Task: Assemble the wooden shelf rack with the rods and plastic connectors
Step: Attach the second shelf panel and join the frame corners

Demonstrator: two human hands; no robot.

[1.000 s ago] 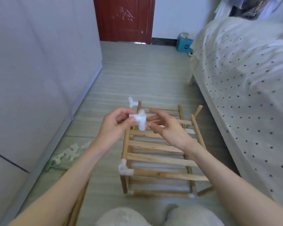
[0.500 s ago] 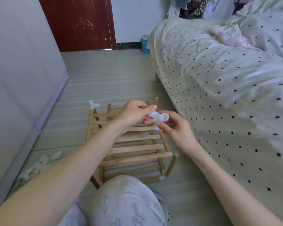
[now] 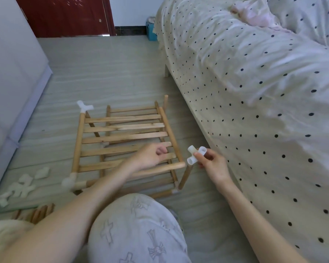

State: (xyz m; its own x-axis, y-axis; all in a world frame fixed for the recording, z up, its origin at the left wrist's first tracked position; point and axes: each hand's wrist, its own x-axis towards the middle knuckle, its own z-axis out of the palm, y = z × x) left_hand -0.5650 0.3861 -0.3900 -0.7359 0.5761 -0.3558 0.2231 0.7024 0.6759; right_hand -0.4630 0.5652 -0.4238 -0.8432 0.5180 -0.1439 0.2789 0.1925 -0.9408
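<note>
Right hand [image 3: 213, 164] pinches the white connector [image 3: 195, 155] just beside the rod end [image 3: 179, 165], which the left hand [image 3: 150, 156] grips; its socket should meet the rod squarely.

Pale grey floor [image 3: 110, 73] with a faint wood-grain stripe is stretching back to a dark red door [image 3: 65, 16] at the far end. A white wall [image 3: 129, 10] with a dark skirting strip is standing beside the door. A smooth pale panel [image 3: 10, 59] is running along the left. A bed [image 3: 254, 92] under a cream, black-dotted cover is filling the right. A small blue box [image 3: 151, 34] is sitting near its far corner. Soft daylight is falling evenly.
</note>
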